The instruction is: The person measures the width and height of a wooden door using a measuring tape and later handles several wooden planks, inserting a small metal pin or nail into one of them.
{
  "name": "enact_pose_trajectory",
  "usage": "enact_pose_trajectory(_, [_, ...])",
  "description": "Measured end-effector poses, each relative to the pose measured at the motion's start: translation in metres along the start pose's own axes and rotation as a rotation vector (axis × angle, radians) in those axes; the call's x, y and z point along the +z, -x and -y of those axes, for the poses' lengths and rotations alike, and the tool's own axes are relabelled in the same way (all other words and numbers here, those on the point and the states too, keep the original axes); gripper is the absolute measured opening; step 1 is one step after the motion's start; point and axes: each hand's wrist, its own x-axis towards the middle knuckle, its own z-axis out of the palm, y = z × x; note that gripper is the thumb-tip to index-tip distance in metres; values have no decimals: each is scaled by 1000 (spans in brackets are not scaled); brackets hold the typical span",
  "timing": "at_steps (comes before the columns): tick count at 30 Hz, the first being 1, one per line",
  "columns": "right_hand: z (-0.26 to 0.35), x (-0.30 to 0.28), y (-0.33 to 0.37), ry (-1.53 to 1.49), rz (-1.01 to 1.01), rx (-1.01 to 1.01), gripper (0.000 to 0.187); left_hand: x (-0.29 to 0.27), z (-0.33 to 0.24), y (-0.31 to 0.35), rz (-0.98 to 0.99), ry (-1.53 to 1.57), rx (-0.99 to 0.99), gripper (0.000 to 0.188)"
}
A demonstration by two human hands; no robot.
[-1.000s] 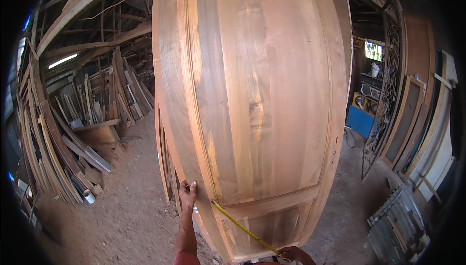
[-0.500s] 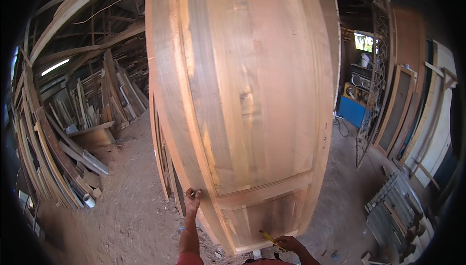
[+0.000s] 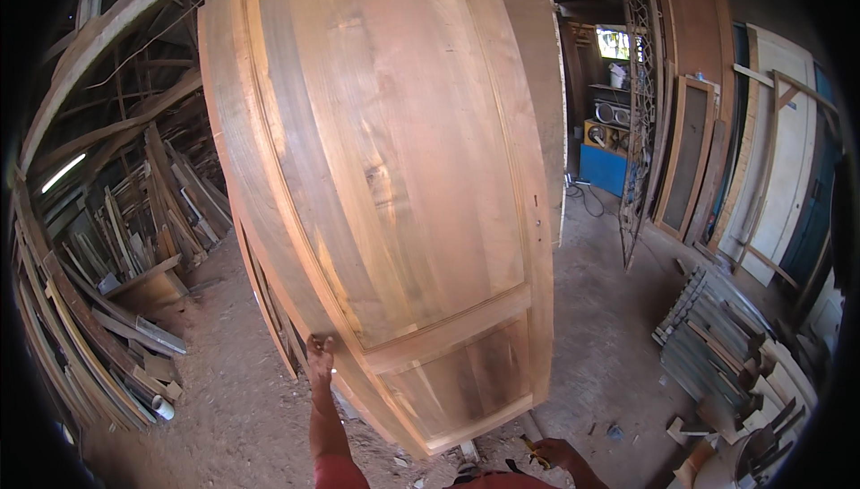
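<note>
A large wooden panel door point(image 3: 408, 167) stands tilted in front of me, with a tall upper panel and a short lower one. My left hand point(image 3: 320, 352) is at the door's lower left edge, its fingers curled in. Whatever they may hold is too small to make out. Low at the right, beyond the door's bottom corner, my right hand point(image 3: 560, 453) is closed around a slim yellow tool point(image 3: 537, 455) with a dark tip. Its exact kind does not show.
Long boards point(image 3: 85, 328) and offcuts lean along the left side. On the right lie grey corrugated sheets point(image 3: 703, 337) and wood scraps point(image 3: 770, 390). A metal lattice post point(image 3: 638, 122), a blue box point(image 3: 601, 169) and a white door point(image 3: 778, 149) stand behind them. The dirt floor point(image 3: 224, 399) carries small debris.
My view has swung right, so the door now sits further left in it. The right hand with the yellow tool has moved off the door's lower panel to the right. My left hand stays by the edge.
</note>
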Motion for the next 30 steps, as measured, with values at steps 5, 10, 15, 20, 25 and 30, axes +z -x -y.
enact_pose_trajectory(5, [-11, -3, -8, -193, -78, 62, 28, -17, -23, -26, -95, -261, 36, 75])
enact_pose_trajectory(10, [43, -12, -44, 215, -180, -75, 25, -5, -28, -15, -62, -293, 2, 82])
enact_pose_trajectory(15, [207, -21, -104, 349, -278, -516, 22, -20, -32, -29, -38, -21, 12, 62])
enact_pose_trajectory(20, [404, 2, -147, 596, -323, -829, 21, -27, -74, -54, -44, 92, 24, 48])
enact_pose_trajectory(25, [557, 92, -148, 600, -319, -1005, 28, -47, -76, -63, -50, 182, 34, 33])
enact_pose_trajectory(30, [569, 140, -183, 307, -83, -1054, 31, -30, -118, -28, 5, 269, -8, 31])
